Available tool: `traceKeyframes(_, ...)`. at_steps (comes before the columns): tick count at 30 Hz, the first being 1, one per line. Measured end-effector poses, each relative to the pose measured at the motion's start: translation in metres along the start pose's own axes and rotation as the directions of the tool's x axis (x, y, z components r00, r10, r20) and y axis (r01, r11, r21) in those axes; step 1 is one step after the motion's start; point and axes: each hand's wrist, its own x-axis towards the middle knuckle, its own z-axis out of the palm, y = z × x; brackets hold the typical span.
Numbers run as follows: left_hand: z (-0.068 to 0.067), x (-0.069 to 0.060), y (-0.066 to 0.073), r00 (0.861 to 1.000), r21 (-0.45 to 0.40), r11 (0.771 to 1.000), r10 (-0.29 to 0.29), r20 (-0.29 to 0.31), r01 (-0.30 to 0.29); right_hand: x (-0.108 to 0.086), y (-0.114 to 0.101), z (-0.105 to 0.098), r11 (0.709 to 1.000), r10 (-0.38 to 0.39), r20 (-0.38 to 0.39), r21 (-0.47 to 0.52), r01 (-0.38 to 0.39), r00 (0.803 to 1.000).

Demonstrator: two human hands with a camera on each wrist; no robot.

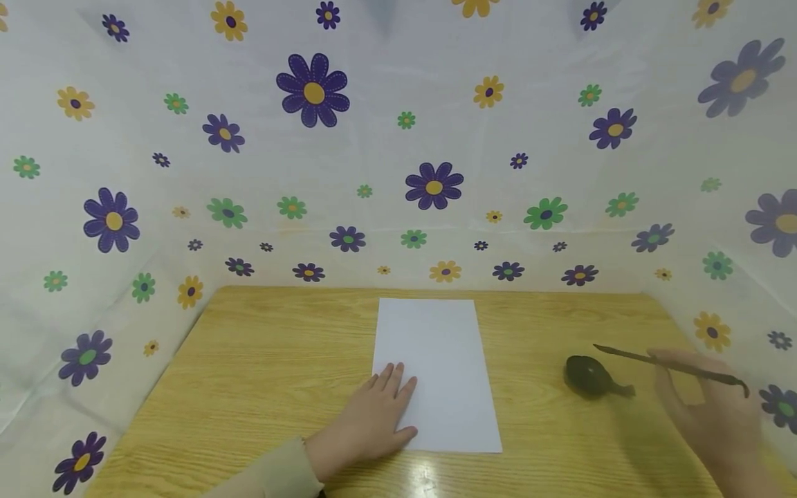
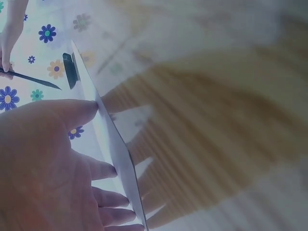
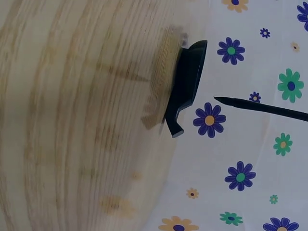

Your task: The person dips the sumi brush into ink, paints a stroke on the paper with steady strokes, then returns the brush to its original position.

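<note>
My left hand [image 1: 373,418] rests spread on the lower left part of a white sheet of paper [image 1: 442,360] on the table. In the left wrist view, the fingertips [image 2: 108,169] touch the sheet, seen nearly edge-on. On the right, my right hand [image 1: 716,408] pinches a slim dark brush [image 1: 666,362] with a pointed tip and a hooked end. It is held in the air, tip toward the left. Below and left of the brush sits a small dark dish [image 1: 588,377] with a short handle; brush and dish are apart. The right wrist view shows the brush [image 3: 262,107] without the hand.
The wood-grain table [image 1: 280,360] extends on both sides of the paper. A white flower-printed cloth [image 1: 373,152] stands behind it and along both sides, close to my right hand. The hand's shadow falls on the table near the dish.
</note>
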Motion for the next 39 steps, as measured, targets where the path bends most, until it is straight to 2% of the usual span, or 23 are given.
traceKeyframes(3,-0.001,0.001,0.002,1.0,-0.001,1.0,0.001,0.009,-0.001,-0.002,0.001,0.0,0.997,0.048,0.002,0.053,-0.048,0.999)
traceKeyframes(6,-0.001,0.002,0.003,1.0,0.004,1.0,0.004,0.017,-0.004,-0.004,0.003,0.001,0.994,0.059,-0.016,0.095,-0.057,0.998)
traceKeyframes(12,0.001,0.004,0.003,1.0,0.025,1.0,0.01,0.016,-0.01,-0.008,0.008,0.003,0.991,0.089,-0.038,0.1,-0.085,0.995)
traceKeyframes(20,-0.002,0.003,0.005,1.0,0.04,0.999,0.022,0.012,-0.022,-0.015,0.009,0.005,0.987,0.098,0.0,0.13,-0.098,0.995)
traceKeyframes(26,-0.002,0.003,0.005,1.0,0.049,0.999,0.023,0.006,-0.023,-0.019,0.007,0.006,0.979,0.174,0.041,0.099,-0.177,0.984)
traceKeyframes(28,-0.001,0.003,0.005,1.0,0.046,0.999,0.023,0.009,-0.023,-0.021,0.007,0.006,0.971,0.213,0.056,0.098,-0.217,0.976)
traceKeyframes(30,-0.001,0.003,0.005,1.0,0.039,0.999,0.024,0.01,-0.024,-0.022,0.006,0.006,0.954,0.282,0.068,0.09,-0.288,0.957)
traceKeyframes(31,-0.001,0.003,0.005,1.0,0.038,0.999,0.024,0.011,-0.025,-0.022,0.006,0.005,0.942,0.32,0.074,0.078,-0.325,0.945)
traceKeyframes(35,0.0,0.003,0.005,1.0,0.036,0.999,0.026,0.012,-0.026,-0.022,0.004,0.003,0.876,0.475,0.086,0.051,-0.48,0.876)
traceKeyframes(39,0.0,0.002,0.005,1.0,0.014,1.0,0.021,0.016,-0.021,-0.02,0.005,0.002,0.858,0.51,0.075,0.034,-0.513,0.857)
